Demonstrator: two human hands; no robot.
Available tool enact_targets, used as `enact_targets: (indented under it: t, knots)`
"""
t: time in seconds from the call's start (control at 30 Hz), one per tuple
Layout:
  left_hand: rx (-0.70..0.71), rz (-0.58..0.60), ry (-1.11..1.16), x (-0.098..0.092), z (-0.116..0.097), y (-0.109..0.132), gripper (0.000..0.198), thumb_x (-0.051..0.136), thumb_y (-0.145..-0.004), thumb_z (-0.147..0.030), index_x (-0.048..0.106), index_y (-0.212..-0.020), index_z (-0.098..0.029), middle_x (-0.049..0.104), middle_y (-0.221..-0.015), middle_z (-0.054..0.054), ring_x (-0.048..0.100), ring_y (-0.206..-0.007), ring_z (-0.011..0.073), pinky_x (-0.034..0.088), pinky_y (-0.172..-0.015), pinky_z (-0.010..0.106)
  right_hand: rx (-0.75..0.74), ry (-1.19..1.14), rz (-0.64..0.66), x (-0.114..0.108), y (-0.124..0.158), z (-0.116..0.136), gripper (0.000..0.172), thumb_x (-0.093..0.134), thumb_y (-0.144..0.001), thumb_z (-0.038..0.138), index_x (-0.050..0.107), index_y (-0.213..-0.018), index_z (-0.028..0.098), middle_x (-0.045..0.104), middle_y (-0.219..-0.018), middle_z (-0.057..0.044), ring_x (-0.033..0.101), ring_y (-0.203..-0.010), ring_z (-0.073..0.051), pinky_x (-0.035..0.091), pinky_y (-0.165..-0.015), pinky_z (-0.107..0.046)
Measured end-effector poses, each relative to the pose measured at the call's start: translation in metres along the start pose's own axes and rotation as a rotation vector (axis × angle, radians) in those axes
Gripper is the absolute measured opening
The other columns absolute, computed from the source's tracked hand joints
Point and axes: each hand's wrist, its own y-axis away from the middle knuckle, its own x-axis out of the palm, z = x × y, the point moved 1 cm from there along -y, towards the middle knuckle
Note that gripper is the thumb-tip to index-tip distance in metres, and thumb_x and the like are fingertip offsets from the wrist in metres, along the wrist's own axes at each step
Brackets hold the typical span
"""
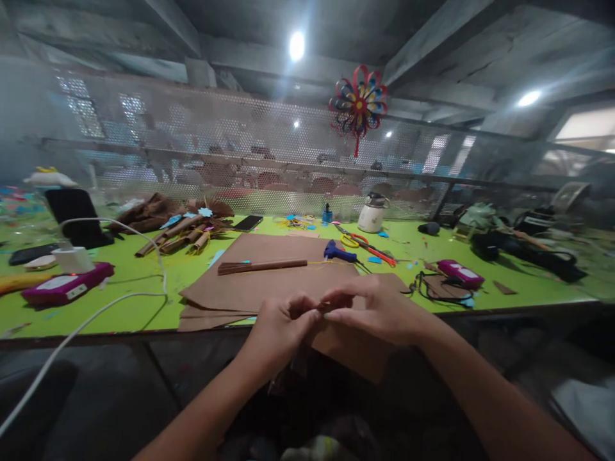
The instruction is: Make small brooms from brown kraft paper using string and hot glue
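Note:
Just in front of the table edge, my left hand (283, 323) and my right hand (379, 310) meet, fingertips pinching the corner of a brown paper sheet (358, 349). The pinched corner looks rolled or folded, though my fingers hide much of it. Below my right hand the rest of the sheet hangs. On the table beyond lies a stack of brown paper (273, 288). Across it rests a rolled brown paper tube (262, 266) with a fringed left end and a yellow string at its right. A blue glue gun (339, 251) lies near the stack's far right corner.
Scissors with yellow handles (353, 240) lie behind the glue gun. Finished paper rolls (177, 234) and a phone (248, 223) are at back left. A white jug (372, 214) stands at the back. Purple power strips (70, 285) and a white cable (166, 275) lie left.

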Motion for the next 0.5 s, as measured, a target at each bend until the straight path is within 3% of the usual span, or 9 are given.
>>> enact_targets:
  t: [0.2, 0.33, 0.5]
  knots:
    - [0.051, 0.031, 0.128, 0.005, -0.005, 0.001, 0.022, 0.064, -0.071, -0.025, 0.048, -0.084, -0.020, 0.056, -0.056, -0.008, 0.046, -0.047, 0.0078, 0.037, -0.049, 0.018, -0.018, -0.024, -0.098, 0.008, -0.006, 0.001, 0.012, 0.062, -0.080, 0.023, 0.069, -0.074, 0.015, 0.068, -0.067, -0.001, 0.058, -0.063, -0.012, 0.043, -0.057, -0.021]
    - [0.008, 0.103, 0.018, 0.005, -0.002, 0.003, 0.014, 0.062, -0.073, -0.028, 0.058, -0.074, -0.015, 0.054, -0.055, -0.005, 0.045, -0.049, 0.0078, 0.034, -0.048, 0.018, -0.056, 0.011, -0.100, 0.005, -0.004, -0.007, 0.011, 0.061, -0.080, 0.022, 0.068, -0.075, 0.015, 0.067, -0.068, -0.001, 0.057, -0.063, -0.012, 0.042, -0.059, -0.021]
    - [-0.034, 0.170, -0.037, 0.004, 0.009, 0.005, 0.025, 0.058, -0.076, -0.032, 0.061, -0.059, -0.013, 0.055, -0.054, -0.002, 0.047, -0.053, 0.0096, 0.036, -0.053, 0.020, -0.027, 0.036, -0.021, 0.003, -0.008, -0.015, 0.012, 0.059, -0.080, 0.023, 0.066, -0.075, 0.014, 0.062, -0.064, 0.000, 0.052, -0.059, -0.011, 0.040, -0.055, -0.021]
